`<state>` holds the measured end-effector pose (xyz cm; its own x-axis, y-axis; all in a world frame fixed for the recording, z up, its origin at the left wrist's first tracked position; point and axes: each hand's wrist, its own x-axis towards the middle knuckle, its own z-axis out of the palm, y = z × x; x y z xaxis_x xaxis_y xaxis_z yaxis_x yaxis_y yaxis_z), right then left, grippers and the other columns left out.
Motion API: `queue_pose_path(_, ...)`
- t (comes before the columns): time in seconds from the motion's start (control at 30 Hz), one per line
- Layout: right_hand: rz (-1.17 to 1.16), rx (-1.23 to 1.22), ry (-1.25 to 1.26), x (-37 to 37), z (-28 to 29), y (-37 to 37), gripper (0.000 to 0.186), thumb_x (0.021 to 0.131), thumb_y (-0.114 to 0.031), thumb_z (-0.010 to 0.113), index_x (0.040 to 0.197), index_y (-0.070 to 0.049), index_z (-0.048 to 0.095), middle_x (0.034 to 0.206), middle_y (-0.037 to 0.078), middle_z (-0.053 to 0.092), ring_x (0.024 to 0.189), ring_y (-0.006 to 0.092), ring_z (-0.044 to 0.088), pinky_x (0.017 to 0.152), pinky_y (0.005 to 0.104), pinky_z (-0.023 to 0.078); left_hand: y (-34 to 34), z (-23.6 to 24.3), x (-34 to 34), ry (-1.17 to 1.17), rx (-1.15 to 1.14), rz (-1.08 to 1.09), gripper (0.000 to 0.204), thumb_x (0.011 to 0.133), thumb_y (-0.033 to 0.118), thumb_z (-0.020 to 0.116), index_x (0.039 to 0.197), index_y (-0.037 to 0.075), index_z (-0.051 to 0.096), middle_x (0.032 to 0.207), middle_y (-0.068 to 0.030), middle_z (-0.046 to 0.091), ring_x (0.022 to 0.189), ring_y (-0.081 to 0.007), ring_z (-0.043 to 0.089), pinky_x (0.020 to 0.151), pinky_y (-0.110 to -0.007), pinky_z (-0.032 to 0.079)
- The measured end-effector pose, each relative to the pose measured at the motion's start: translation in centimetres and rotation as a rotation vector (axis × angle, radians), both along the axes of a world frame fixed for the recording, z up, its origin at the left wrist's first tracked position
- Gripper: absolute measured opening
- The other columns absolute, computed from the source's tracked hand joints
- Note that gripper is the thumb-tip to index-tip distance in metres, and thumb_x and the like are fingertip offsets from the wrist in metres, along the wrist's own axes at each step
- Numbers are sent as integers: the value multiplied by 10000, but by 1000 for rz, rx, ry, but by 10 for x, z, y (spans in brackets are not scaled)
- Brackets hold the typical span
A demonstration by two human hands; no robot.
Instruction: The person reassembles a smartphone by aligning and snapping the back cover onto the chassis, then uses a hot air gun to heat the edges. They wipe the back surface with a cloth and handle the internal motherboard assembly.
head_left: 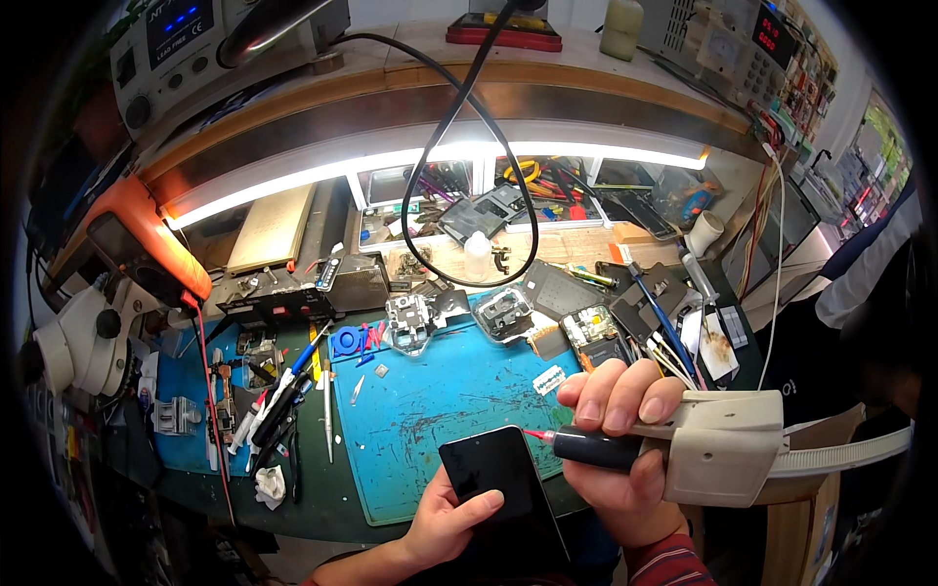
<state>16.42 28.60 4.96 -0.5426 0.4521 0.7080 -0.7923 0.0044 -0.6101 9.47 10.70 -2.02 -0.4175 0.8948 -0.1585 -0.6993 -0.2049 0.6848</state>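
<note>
My left hand (445, 523) holds a black smartphone (493, 469), thumb resting on its dark screen. My right hand (620, 410) is closed around a beige hand-held dispenser (723, 454) with a black syringe (591, 449) along it. The syringe's thin red nozzle (537, 435) points left, at or just above the phone's top right corner; whether it touches cannot be told. A white ribbed hose or strap (845, 454) extends rightward from the dispenser. Beneath lies a blue work mat (391, 439) with a razor blade (549, 380) on it.
Microscope (88, 342), orange-cased meter (147, 244) and tools (283, 410) crowd the left. Phone parts (596, 332) and swabs line the back and right. A lit shelf (293, 127) carries equipment, with a looped cable (532, 234) hanging down. Another person's sleeve (850, 288) shows at right.
</note>
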Motion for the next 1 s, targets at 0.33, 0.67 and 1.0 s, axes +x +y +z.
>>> queue_pose_path(0.33, 33, -27, -21, 0, 0, 0, 324, 960, -323, 665, 1177, -159, 489, 1029, 61, 531, 1013, 235, 572, 997, 490, 459, 0, 0, 0, 3, 16, -3, 567, 928, 4, 634, 1440, 52, 394, 1343, -87, 552, 1209, -174, 561, 1042, -364, 454)
queue_pose_path(0.67, -75, -99, -73, -5, 8, -10, 361, 912, -417, 703, 1078, -174, 494, 928, 8, 498, 874, 180, 548, 908, 411, 495, 0, 0, 0, 2, 6, -11, 574, 922, 10, 646, 1438, 46, 395, 1337, -90, 556, 1202, -169, 565, 1037, -358, 458)
queue_pose_path(1.0, -41, -52, -57, -7, 6, -6, 345, 925, -427, 686, 1032, -175, 477, 902, -2, 497, 852, 159, 546, 822, 370, 486, -1, 2, 0, 3, -20, -5, 566, 916, 32, 656, 1424, 49, 405, 1315, -82, 565, 1183, -163, 570, 1020, -352, 465)
